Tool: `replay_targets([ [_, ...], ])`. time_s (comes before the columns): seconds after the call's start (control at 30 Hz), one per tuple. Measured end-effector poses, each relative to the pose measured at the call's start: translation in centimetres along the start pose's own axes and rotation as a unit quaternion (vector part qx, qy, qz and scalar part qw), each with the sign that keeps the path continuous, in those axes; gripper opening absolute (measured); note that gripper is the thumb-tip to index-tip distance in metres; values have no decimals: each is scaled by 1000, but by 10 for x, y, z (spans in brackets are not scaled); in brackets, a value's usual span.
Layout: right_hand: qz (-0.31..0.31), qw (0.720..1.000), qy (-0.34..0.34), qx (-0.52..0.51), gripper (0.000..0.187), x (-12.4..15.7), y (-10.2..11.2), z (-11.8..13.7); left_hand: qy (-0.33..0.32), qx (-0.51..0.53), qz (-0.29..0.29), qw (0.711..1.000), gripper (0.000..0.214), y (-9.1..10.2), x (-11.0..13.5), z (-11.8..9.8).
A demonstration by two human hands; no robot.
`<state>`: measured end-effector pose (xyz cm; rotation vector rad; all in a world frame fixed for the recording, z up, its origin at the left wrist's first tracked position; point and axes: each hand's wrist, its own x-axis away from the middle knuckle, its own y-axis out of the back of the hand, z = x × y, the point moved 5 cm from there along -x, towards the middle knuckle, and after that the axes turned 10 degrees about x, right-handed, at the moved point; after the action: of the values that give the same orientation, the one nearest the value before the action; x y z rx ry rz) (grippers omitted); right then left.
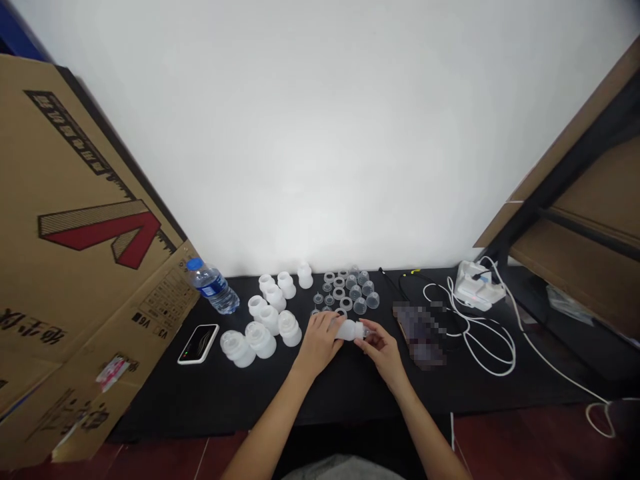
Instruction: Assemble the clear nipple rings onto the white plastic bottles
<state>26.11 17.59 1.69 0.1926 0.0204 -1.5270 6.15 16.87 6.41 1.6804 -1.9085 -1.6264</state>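
My left hand (318, 341) is wrapped round the body of a small white baby bottle (347, 330), held tilted on its side above the black table. At the bottle's neck, the fingers of my right hand (384, 352) pinch a transparent nipple (367, 331), partly hidden by the fingers. To the left stand several white bottles; the nearest ones, such as this capped bottle (261, 340), have transparent tops, while an open bottle (270, 320) stands behind them. Beyond my hands lie transparent rings (339, 293), flat nipples (319, 299) and domed caps (373, 300) in rough rows.
A water bottle (214, 288) leans near the cardboard box (95, 267) on the left, with a phone (199, 344) in front. Rightward lie a dark pixelated object (420, 337), a white power strip (479, 287) and looped cables (493, 371). A white wall (320, 133) backs the table.
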Motion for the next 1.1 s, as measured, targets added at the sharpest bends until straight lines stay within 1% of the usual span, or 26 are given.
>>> replay_targets([
  [0.1,15,1000,17,12,54,-11,3,4,21,-5,-42,999,52,-1,7,6],
  [0.13,12,999,26,28,50,-16,5,7,33,4,-52,998,52,-1,10,8],
  [0.2,-19,994,59,93,43,-29,10,15,57,34,-67,995,56,-1,14,13],
  [0.23,-43,986,84,140,41,-35,12,20,70,51,-75,993,57,-2,16,15],
  [0.3,-88,957,142,239,38,-47,13,29,96,84,-90,988,58,-4,18,21],
  [0.37,-114,927,177,311,38,-56,9,32,118,106,-106,982,53,-5,20,26],
  [0.43,-122,909,185,353,39,-60,6,29,131,114,-114,978,46,-7,20,29],
  [0.53,-121,901,178,376,37,-58,5,18,143,117,-105,977,42,-6,20,30],
  [0.6,-121,905,169,371,34,-54,7,11,156,126,-92,975,43,-5,20,30],
  [0.67,-120,915,158,350,31,-51,11,8,170,143,-85,971,44,-2,19,29],
  [0.83,-108,956,115,249,33,-53,16,5,172,184,-71,965,42,1,16,24],
  [0.93,-123,973,75,180,40,-54,20,5,167,189,-71,965,42,1,15,24],
  [1.0,-128,984,46,114,47,-56,23,3,168,186,-70,966,42,0,15,25],
  [1.1,-125,992,4,17,55,-60,25,-2,164,178,-67,968,41,-1,15,26],
])
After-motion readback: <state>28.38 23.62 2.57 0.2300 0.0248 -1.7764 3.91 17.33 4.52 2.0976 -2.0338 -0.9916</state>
